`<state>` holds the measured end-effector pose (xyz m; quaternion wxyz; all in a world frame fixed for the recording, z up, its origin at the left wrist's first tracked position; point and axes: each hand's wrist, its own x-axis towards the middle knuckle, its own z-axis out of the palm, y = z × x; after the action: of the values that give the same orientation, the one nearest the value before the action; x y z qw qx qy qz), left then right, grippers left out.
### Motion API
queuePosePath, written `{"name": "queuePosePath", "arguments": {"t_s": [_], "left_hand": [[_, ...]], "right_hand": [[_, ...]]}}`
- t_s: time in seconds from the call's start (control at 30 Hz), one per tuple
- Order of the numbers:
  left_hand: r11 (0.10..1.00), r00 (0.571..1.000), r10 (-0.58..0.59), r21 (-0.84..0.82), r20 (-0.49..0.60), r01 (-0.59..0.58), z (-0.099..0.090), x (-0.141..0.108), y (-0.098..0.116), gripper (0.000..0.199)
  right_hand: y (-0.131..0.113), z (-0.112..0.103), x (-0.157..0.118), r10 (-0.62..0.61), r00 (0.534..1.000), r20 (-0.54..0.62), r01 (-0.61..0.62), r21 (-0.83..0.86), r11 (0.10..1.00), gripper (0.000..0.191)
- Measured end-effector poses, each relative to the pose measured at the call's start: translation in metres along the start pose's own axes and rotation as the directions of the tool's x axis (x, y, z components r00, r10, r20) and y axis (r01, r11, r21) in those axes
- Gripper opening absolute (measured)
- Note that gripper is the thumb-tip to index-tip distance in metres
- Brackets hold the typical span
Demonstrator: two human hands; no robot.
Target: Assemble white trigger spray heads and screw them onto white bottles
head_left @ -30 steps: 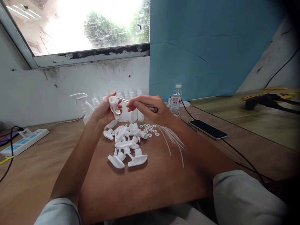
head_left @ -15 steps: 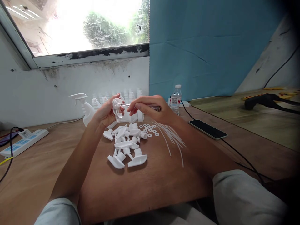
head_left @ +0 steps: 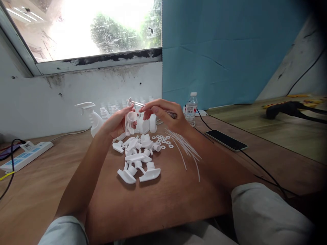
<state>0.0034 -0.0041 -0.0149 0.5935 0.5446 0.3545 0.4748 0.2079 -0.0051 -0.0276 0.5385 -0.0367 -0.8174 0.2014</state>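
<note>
My left hand is closed around a white trigger spray head, its round collar opening turned towards me. In my right hand is a pair of thin metal tweezers, pinched between thumb and fingers and pointing left. A small white washer is at the tweezers' tips, just above the collar and apart from it. Below my hands lies a pile of white spray heads. Several flat washers are scattered to its right, beside a bundle of thin white tubes.
White spray bottles stand behind my hands, and one fitted with a trigger is on the left. A water bottle and a phone with a cable are on the right. A power strip lies at far left.
The tweezers' tips have moved up out of the spray head's collar and now show a washer. The spray head has tilted and sits slightly lower and to the right.
</note>
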Motion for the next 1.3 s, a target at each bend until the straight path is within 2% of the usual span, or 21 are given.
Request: {"name": "queuePosePath", "arguments": {"t_s": [0.07,0.17,0.27,0.33,0.4,0.47,0.63,0.73,0.8,0.9,1.0,1.07,1.1,1.13,1.17,1.2,1.23,1.27,1.3], "left_hand": [[0.979,1.000,-0.007,0.205,0.006,0.006,-0.005,-0.003,0.000,0.026],[0.856,0.994,-0.108,0.511,0.027,0.080,-0.014,-0.007,-0.002,0.028],[0.695,0.989,-0.144,0.713,0.015,0.090,-0.024,-0.006,-0.008,0.023],[0.588,0.993,-0.119,0.807,0.019,0.055,-0.030,-0.002,-0.015,0.019],[0.498,0.992,-0.109,0.867,0.063,0.000,-0.036,0.003,-0.022,0.017],[0.428,0.981,-0.140,0.902,0.134,-0.062,-0.041,0.007,-0.027,0.015],[0.180,0.909,-0.346,0.967,0.232,-0.178,-0.040,0.014,-0.035,0.009],[0.118,0.873,-0.426,0.971,0.237,-0.206,-0.035,0.020,-0.039,0.015],[0.089,0.869,-0.442,0.974,0.224,-0.206,-0.032,0.022,-0.040,0.020],[0.075,0.890,-0.405,0.977,0.211,-0.197,-0.032,0.021,-0.035,0.024],[0.064,0.944,-0.291,0.987,0.157,-0.144,-0.043,0.012,-0.017,0.027],[0.045,0.988,-0.129,0.996,0.084,-0.079,-0.058,0.005,-0.001,0.028],[0.035,0.999,-0.013,0.999,0.042,-0.042,-0.069,0.002,0.006,0.028],[0.025,0.991,0.133,1.000,-0.007,0.004,-0.081,-0.001,0.013,0.026],[0.020,0.950,0.307,0.998,-0.057,0.053,-0.095,-0.003,0.018,0.025],[0.022,0.869,0.483,0.994,-0.105,0.108,-0.110,-0.003,0.021,0.024],[0.043,0.748,0.647,0.986,-0.149,0.160,-0.126,-0.003,0.023,0.024],[0.086,0.622,0.758,0.976,-0.194,0.200,-0.142,-0.003,0.023,0.025],[0.165,0.505,0.821,0.958,-0.265,0.234,-0.158,-0.001,0.021,0.029]], "right_hand": [[-0.001,-0.003,0.000,0.006,0.997,-0.073,-0.016,-0.132,0.991,0.029],[-0.001,-0.013,0.001,0.063,0.988,-0.140,-0.102,-0.293,0.951,0.031],[0.002,-0.022,0.004,0.231,0.960,-0.158,-0.277,-0.415,0.867,0.038],[0.006,-0.025,0.006,0.371,0.916,-0.156,-0.398,-0.486,0.778,0.042],[0.008,-0.027,0.007,0.469,0.869,-0.157,-0.476,-0.524,0.707,0.046],[0.008,-0.027,0.008,0.503,0.849,-0.163,-0.505,-0.535,0.678,0.048],[-0.002,-0.027,0.009,0.501,0.846,-0.179,-0.514,-0.519,0.683,0.046],[-0.008,-0.029,0.010,0.504,0.844,-0.184,-0.519,-0.516,0.681,0.044],[-0.010,-0.031,0.010,0.496,0.846,-0.197,-0.519,-0.520,0.678,0.043],[-0.011,-0.034,0.010,0.490,0.846,-0.213,-0.523,-0.519,0.677,0.041],[-0.014,-0.036,0.011,0.491,0.840,-0.230,-0.533,-0.510,0.675,0.040],[-0.016,-0.039,0.011,0.492,0.835,-0.246,-0.543,-0.505,0.670,0.040],[-0.017,-0.041,0.011,0.491,0.833,-0.255,-0.548,-0.502,0.669,0.040],[-0.018,-0.042,0.011,0.489,0.832,-0.261,-0.550,-0.499,0.670,0.040],[-0.018,-0.044,0.011,0.484,0.834,-0.266,-0.549,-0.496,0.673,0.040],[-0.019,-0.046,0.011,0.478,0.836,-0.268,-0.545,-0.493,0.678,0.040],[-0.019,-0.048,0.010,0.472,0.839,-0.269,-0.542,-0.489,0.684,0.041],[-0.019,-0.050,0.010,0.469,0.841,-0.271,-0.540,-0.484,0.688,0.041],[-0.019,-0.051,0.010,0.468,0.840,-0.273,-0.541,-0.480,0.690,0.041]]}}
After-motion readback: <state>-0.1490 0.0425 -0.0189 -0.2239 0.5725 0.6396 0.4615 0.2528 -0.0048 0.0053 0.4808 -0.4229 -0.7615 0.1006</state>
